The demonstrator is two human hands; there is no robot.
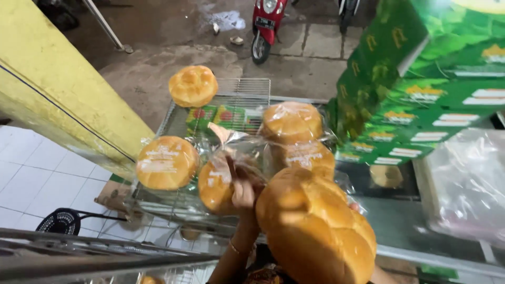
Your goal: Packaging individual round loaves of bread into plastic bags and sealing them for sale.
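Bagged bun (216, 188) pinched by left-hand fingers (243, 193); rt hand hidden.

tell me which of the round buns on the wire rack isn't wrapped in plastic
The bun at the rack's far left corner. Its crust is bare and matte, while the other buns on the wire rack, like the one at front left, sit in glossy printed plastic bags.
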